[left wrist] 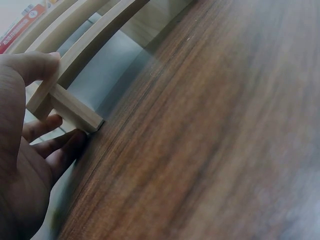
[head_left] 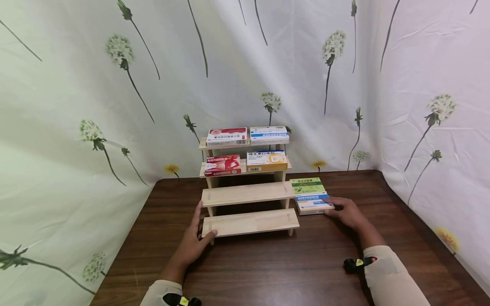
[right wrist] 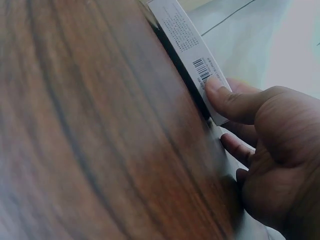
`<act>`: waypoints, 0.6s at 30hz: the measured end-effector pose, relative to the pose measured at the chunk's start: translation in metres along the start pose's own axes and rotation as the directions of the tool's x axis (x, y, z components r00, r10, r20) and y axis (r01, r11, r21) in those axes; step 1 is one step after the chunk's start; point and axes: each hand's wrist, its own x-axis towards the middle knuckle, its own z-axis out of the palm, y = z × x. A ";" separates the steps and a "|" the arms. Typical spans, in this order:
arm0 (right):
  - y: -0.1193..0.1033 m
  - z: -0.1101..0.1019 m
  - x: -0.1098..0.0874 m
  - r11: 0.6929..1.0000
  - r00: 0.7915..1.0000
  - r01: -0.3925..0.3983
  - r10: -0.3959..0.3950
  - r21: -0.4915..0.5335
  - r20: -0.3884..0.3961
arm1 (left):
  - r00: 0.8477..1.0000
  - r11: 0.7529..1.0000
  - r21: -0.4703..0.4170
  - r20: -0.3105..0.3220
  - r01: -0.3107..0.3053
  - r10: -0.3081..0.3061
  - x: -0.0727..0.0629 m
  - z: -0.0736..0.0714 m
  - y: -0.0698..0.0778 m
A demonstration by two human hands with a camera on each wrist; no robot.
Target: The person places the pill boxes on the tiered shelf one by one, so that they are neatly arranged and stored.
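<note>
A stepped wooden rack (head_left: 249,193) stands on the table. My left hand (head_left: 193,244) holds its left end, with the thumb (left wrist: 42,65) on the lowest step and the other fingers spread along the outer side by the leg (left wrist: 75,107). To the right of the rack lies a blue and white medicine box (head_left: 311,199). My right hand (head_left: 348,212) pinches that box at its right front corner, thumb (right wrist: 225,100) on the barcode side. Directly behind it is a green and yellow medicine box (head_left: 308,185); whether the two overlap I cannot tell.
The top step bears a red and white box (head_left: 227,136) and a white and blue box (head_left: 269,134). One step lower sit a red box (head_left: 223,164) and a yellow and white box (head_left: 266,160). A flowered curtain (head_left: 229,76) hangs around the brown table (head_left: 260,272).
</note>
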 end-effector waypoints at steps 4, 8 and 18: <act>0.002 -0.001 -0.001 1.000 1.000 0.003 -0.003 0.006 -0.006 | 1.000 1.000 0.005 -0.001 0.001 -0.001 0.000 0.000 0.000; 0.003 -0.004 -0.002 1.000 1.000 -0.002 0.003 0.023 -0.013 | 1.000 1.000 0.009 -0.003 0.000 0.000 0.001 0.000 0.001; 0.004 -0.011 -0.004 0.998 0.999 -0.018 0.020 0.055 -0.032 | 1.000 1.000 -0.003 -0.001 -0.011 0.011 0.001 0.000 0.001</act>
